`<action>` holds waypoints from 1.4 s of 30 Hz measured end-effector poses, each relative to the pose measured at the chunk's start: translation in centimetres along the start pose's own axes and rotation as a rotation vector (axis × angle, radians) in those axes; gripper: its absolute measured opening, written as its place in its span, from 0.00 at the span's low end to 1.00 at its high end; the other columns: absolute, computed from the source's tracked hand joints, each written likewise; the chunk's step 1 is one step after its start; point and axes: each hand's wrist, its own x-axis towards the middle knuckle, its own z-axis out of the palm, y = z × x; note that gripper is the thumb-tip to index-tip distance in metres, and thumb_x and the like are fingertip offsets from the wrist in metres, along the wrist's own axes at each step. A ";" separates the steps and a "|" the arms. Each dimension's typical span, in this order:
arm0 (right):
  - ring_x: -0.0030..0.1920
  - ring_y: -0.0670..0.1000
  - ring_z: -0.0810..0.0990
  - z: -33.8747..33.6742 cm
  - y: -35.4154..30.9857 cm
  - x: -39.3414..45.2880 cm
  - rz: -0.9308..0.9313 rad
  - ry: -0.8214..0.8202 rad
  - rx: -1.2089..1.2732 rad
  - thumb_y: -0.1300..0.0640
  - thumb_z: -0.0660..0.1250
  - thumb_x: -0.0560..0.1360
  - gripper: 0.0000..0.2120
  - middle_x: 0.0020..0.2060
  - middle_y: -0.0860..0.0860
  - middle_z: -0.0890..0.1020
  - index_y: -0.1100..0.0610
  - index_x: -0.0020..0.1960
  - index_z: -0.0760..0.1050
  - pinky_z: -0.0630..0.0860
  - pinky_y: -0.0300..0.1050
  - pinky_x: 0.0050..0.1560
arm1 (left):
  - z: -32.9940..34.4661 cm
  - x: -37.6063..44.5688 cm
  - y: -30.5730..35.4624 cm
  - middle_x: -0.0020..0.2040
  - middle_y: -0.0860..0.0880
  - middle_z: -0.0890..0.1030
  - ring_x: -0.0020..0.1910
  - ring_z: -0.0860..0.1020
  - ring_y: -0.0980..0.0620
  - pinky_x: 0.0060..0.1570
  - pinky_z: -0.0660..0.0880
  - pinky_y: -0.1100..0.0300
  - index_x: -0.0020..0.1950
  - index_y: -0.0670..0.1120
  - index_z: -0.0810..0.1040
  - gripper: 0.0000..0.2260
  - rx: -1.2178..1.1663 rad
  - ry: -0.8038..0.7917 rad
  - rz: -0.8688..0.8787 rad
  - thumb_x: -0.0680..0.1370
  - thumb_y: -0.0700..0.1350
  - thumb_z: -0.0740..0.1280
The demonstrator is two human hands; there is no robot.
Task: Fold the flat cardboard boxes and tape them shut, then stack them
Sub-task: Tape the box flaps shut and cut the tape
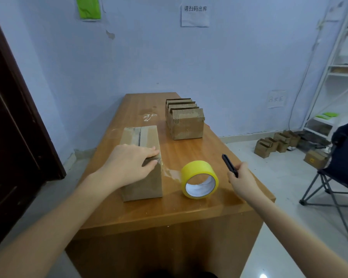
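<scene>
Long brown wooden table [189, 203] carries it all. Near its front-left sits the folded brown cardboard box [142, 177], clear tape running from its corner to the yellow roll of packing tape [199, 179] just beside it. Left hand [129, 165] lies flat, fingers straight, pressing the tape end down. Right hand [241, 179] grips a slim black cutter [229, 165]. Best move: keep that strip taut, slice close to the box, blade angled away from the fingers.
</scene>
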 end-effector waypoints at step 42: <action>0.39 0.50 0.80 0.1 -10.2 1.4 -0.434 -0.541 -0.412 0.50 0.69 0.75 0.10 0.44 0.51 0.81 0.57 0.48 0.79 0.77 0.38 0.32 | -0.2 -0.4 0.4 0.69 0.61 0.71 0.61 0.75 0.57 0.47 0.72 0.62 0.71 0.58 0.68 0.18 -0.030 0.015 -0.038 0.81 0.55 0.55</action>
